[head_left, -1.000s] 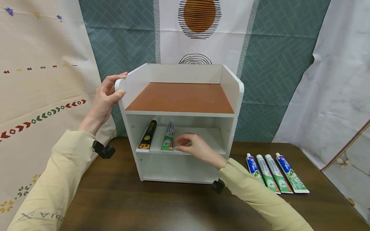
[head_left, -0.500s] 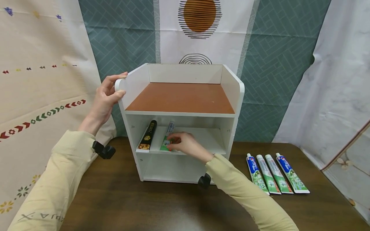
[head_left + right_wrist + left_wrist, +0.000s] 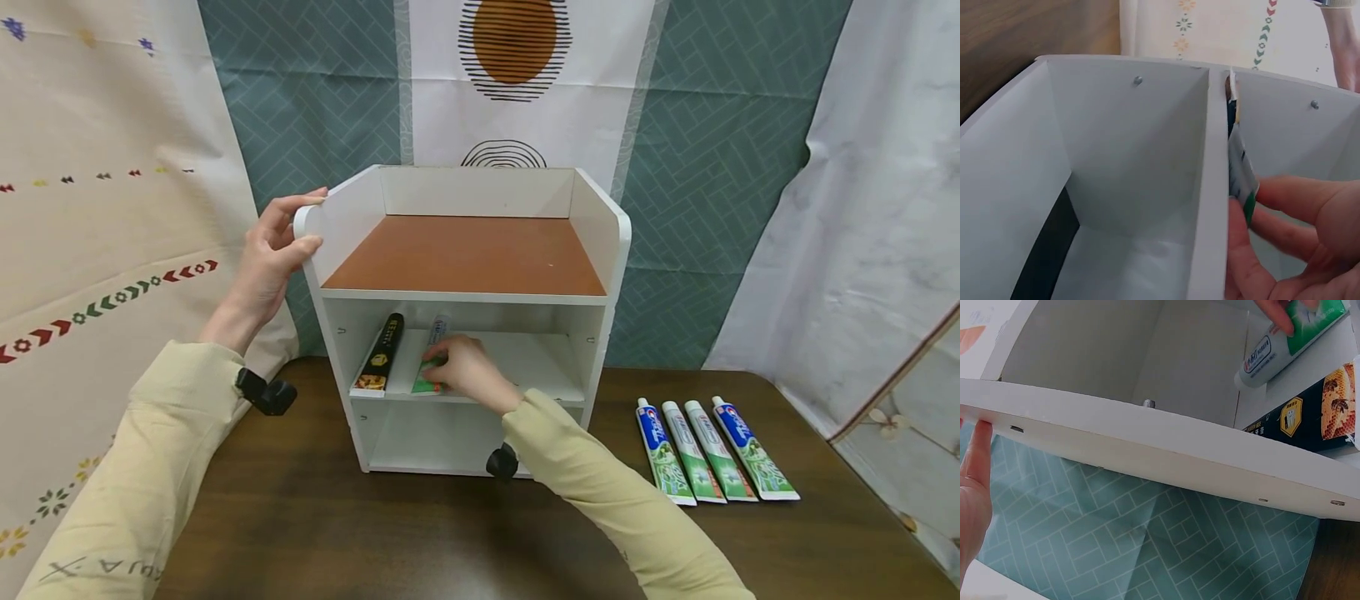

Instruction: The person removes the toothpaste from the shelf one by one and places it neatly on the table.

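Observation:
My left hand (image 3: 266, 254) grips the upper left side panel of a small white shelf unit (image 3: 480, 190), thumb inward and fingers over its edge. On the middle shelf, my right hand (image 3: 467, 367) pinches a green and white toothpaste tube (image 3: 438, 330) between thumb and fingers. The right wrist view shows the tube (image 3: 1242, 169) low against the shelf board, partly covered by the fingers. To its left lies a black toothpaste tube (image 3: 381, 357) with a honeycomb picture at its bottom end, apart from the green one.
Several toothpaste tubes lie side by side on the brown table to the right: a blue and green one (image 3: 663, 454), two green and white ones (image 3: 693, 454), and another blue and green one (image 3: 756, 450). Patterned cloths (image 3: 337, 75) hang behind and beside the unit.
My right hand has moved left along the middle shelf to the green tube and now pinches it. The tube has shifted slightly left. My left hand keeps its grip on the side panel.

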The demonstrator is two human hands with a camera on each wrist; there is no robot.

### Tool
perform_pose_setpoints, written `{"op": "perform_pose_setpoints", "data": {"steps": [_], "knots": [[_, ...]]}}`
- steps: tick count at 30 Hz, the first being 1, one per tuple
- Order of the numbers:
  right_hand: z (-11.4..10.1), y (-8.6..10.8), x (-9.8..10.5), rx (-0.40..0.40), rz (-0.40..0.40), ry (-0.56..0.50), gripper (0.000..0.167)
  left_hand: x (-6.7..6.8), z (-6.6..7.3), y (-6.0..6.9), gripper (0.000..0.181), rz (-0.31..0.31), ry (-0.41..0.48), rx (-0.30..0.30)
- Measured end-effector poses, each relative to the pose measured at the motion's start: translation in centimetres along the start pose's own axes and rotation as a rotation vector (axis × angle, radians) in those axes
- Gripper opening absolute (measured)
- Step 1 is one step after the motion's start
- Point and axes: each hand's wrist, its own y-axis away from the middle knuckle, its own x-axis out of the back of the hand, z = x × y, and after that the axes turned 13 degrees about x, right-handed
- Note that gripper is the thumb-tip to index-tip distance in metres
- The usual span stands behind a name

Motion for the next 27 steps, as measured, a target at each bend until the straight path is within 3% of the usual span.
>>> {"op": "perform_pose_setpoints", "data": {"steps": [5,11,18,27], "knots": [[-0.5,-0.4,-0.3,-0.051,0.009,-0.047,0.021,0.1,0.1,0.0,0.038,-0.004,0.0,0.0],[-0.5,-0.1,0.1,-0.107,-0.007,-0.223,0.024,0.1,0.1,0.1,0.039,0.003,-0.016,0.013],[-0.4,1.3,1.4,-0.09,-0.062,-0.317,0.027,0.0,0.1,-0.1,0.04,-0.008,0.006,0.007],[0.3,3.8,3.2,-0.134,-0.136,-0.559,0.03,0.0,0.0,0.0,0.039,0.001,-0.003,0.008]]}}
